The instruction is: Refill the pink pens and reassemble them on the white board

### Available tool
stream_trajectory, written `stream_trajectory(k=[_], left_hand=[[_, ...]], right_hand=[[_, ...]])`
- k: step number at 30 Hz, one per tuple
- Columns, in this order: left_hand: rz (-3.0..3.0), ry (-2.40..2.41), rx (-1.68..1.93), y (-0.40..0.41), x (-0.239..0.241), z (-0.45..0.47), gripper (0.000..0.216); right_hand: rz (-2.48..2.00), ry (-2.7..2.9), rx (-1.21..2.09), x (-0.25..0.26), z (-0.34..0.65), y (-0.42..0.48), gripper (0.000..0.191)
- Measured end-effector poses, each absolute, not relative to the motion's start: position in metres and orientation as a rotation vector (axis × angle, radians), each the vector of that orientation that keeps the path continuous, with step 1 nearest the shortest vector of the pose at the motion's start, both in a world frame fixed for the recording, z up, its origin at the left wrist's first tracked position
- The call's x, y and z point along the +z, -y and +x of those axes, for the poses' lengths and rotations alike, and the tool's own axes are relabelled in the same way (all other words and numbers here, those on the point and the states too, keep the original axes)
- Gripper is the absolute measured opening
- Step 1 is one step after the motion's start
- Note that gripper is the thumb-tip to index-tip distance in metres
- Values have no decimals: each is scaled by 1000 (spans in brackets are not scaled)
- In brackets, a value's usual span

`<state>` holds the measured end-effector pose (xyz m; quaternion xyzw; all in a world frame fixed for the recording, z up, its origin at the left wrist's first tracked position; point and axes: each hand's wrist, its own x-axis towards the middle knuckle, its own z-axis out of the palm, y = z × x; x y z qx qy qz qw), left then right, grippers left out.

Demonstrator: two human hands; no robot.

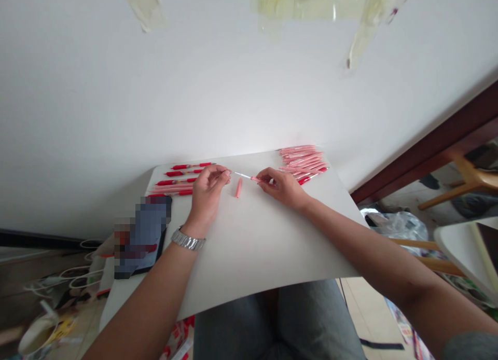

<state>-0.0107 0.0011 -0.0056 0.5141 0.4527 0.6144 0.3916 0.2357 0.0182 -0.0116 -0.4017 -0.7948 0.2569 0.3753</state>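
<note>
Over the table, my right hand (283, 188) pinches a red-pink pen barrel (256, 179). A thin whitish pen refill (241, 175) sticks out of the barrel toward the left. Its far end reaches the closed thumb and fingers of my left hand (208, 191), which wears a metal watch (188, 239). Whether a smaller part is also between those fingertips is hidden. Below the refill, a loose pink tapered pen piece (238, 188) lies on the white table (252, 246), touched by neither hand.
Several red pens (182, 167) lie in rows at the back left. A pile of pink pen barrels (301, 157) is at the back right, with a red pen beside it. A phone-like, pixelated dark object (150, 235) rests at the left edge. A wall (233, 90) stands behind.
</note>
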Motion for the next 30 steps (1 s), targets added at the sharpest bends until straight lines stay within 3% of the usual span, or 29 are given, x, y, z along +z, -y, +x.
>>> stream_trajectory(k=[30], left_hand=[[1432, -1120, 1464, 7, 1, -8, 33]], right_hand=[[-950, 2045, 708, -13, 234, -17, 19]])
